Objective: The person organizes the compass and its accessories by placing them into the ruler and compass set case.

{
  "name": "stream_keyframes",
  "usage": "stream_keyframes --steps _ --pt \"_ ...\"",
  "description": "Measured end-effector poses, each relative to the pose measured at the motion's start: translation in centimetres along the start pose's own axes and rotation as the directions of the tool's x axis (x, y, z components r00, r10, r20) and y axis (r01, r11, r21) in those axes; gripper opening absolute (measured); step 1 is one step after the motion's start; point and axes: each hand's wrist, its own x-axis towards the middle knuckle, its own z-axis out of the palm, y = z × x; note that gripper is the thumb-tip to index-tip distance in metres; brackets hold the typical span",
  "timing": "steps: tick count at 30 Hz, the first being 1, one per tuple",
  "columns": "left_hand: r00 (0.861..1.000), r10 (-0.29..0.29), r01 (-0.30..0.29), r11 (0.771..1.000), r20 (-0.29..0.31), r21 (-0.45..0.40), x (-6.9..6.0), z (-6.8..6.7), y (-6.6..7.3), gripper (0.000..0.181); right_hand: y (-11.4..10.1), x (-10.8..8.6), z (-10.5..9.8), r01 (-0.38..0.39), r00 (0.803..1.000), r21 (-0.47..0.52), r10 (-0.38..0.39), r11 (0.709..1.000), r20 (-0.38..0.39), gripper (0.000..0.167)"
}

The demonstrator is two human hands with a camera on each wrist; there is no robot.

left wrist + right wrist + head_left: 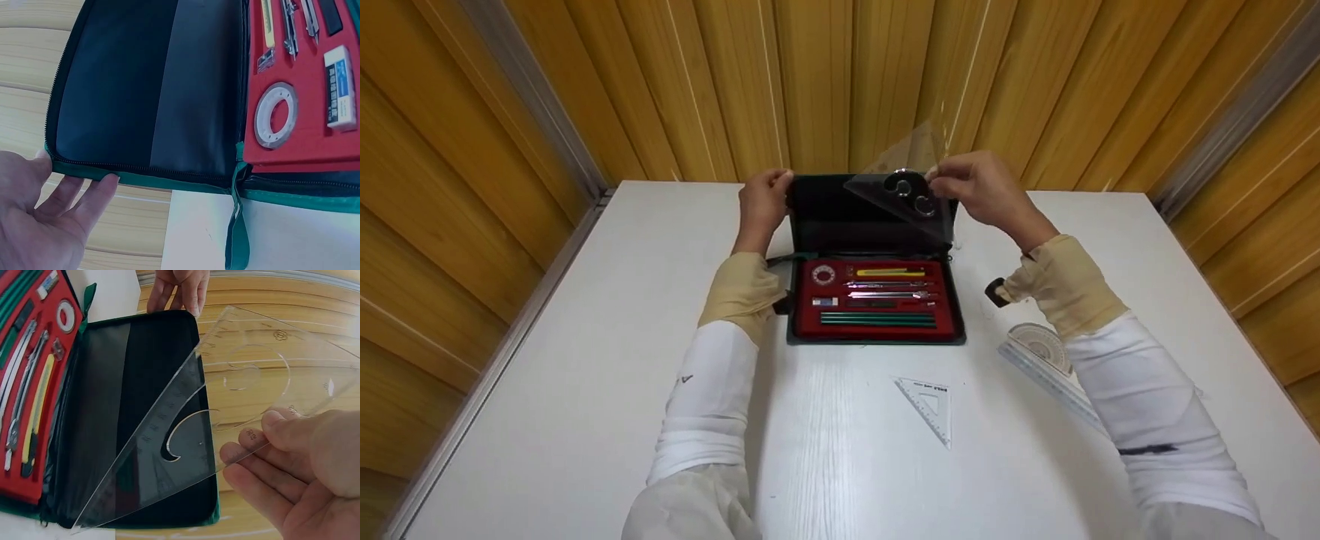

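My left hand (pixel 763 204) grips the upper left corner of a zip case's raised lid (pixel 829 214), thumb on one side and fingers on the other. In my right hand (pixel 986 191), thumb and fingers pinch a large clear set square (pixel 253 329) with curved cut-outs. It is held up in front of the lid's right side, apart from the table. The case stands open, with a pocket (pixel 191 95) inside its black lid. Its red tray (pixel 806 324) holds green pencils (pixel 877 320), a yellow cutter knife (pixel 891 272), metal compasses (pixel 889 295), an eraser (pixel 340 87) and a white ring (pixel 261 121).
On the white table (pixel 840 465), a small clear set square (pixel 919 397) lies in front of the case. A protractor (pixel 1041 346) and a clear ruler (pixel 1046 379) lie at the right, partly under my right forearm. Wood-patterned panels (pixel 810 82) enclose the back and sides.
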Motion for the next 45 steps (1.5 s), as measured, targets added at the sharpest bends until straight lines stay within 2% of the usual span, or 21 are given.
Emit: stream_keyframes --steps 4,15,20,25,32,35,39,45 --pt "1.000 -0.003 0.003 1.000 -0.012 0.001 -0.1 0.1 0.1 0.031 -0.9 1.1 0.3 0.021 0.999 -0.004 -0.021 1.000 -0.027 0.011" --pt "0.999 0.035 -0.032 0.998 -0.041 0.055 -0.3 0.3 0.3 0.030 -3.2 3.2 0.2 0.069 0.993 -0.039 -0.072 0.997 -0.092 0.010" --pt "0.999 0.033 -0.030 0.998 -0.037 0.063 -0.4 0.4 0.4 0.030 -2.2 3.3 1.0 0.055 0.995 -0.069 -0.060 0.996 -0.080 0.007" --pt "1.000 0.004 -0.002 0.998 -0.028 0.055 -0.6 0.5 0.5 0.030 -0.5 3.1 2.1 0.034 0.999 -0.113 -0.036 0.993 -0.020 0.007" --pt "1.000 0.002 -0.002 0.999 -0.008 0.038 -0.8 0.4 0.6 0.031 1.2 3.0 4.1 0.020 0.999 -0.159 -0.014 0.987 0.034 0.013" --pt "1.000 0.012 -0.012 0.999 -0.002 0.052 -0.8 0.4 0.6 0.031 1.5 3.0 5.2 0.053 0.998 -0.215 -0.048 0.975 0.026 0.014" --pt "1.000 0.028 -0.027 0.998 -0.003 0.060 -0.7 0.3 0.7 0.033 1.7 3.3 6.8 0.114 0.993 -0.309 -0.121 0.944 -0.003 0.015" --pt "1.000 0.019 -0.019 0.998 -0.002 0.054 -0.9 0.5 0.7 0.033 1.5 3.6 8.5 0.119 0.993 -0.376 -0.119 0.919 0.022 0.018"
